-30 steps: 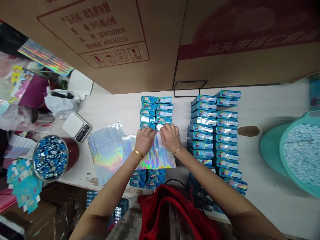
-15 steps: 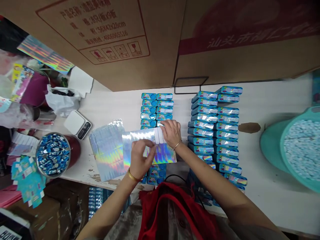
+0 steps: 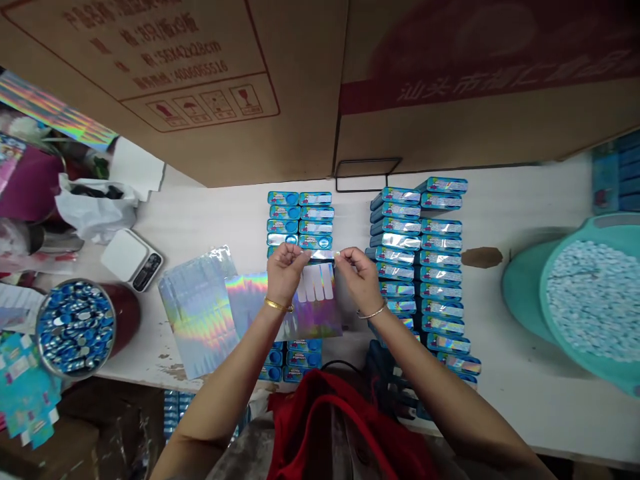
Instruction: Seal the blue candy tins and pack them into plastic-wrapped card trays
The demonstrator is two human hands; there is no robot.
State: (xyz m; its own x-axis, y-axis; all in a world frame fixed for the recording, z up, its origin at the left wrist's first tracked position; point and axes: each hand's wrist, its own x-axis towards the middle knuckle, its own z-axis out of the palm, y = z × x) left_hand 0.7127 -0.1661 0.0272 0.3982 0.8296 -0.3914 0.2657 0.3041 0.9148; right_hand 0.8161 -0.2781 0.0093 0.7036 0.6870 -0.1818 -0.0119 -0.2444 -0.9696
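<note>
A narrow shiny sticker [image 3: 323,255] is stretched between my two hands, held by its ends over a row of small blue boxes. My left hand [image 3: 286,272] pinches its left end between thumb and finger. At the opposite end, the thumb and fingertips of my right hand [image 3: 358,279] are closed on it. Below my hands lies a holographic sticker sheet [image 3: 245,301] with several white bare strips along its right part. It rests across the double column of blue boxes [image 3: 316,213], some carrying a shiny label and others showing a round blue recess.
More blue boxes [image 3: 441,259] stand in two columns on the right. Further right is a teal tub [image 3: 525,287] of white pieces. A pot [image 3: 125,317], a scale [image 3: 131,259] and more holographic sheets [image 3: 200,320] lie left. Large cartons [image 3: 295,143] line the back.
My right hand has lifted from the sheet, and both hands now stretch a sticker over the boxes. Another white strip shows on the sheet. The view has shifted slightly right.
</note>
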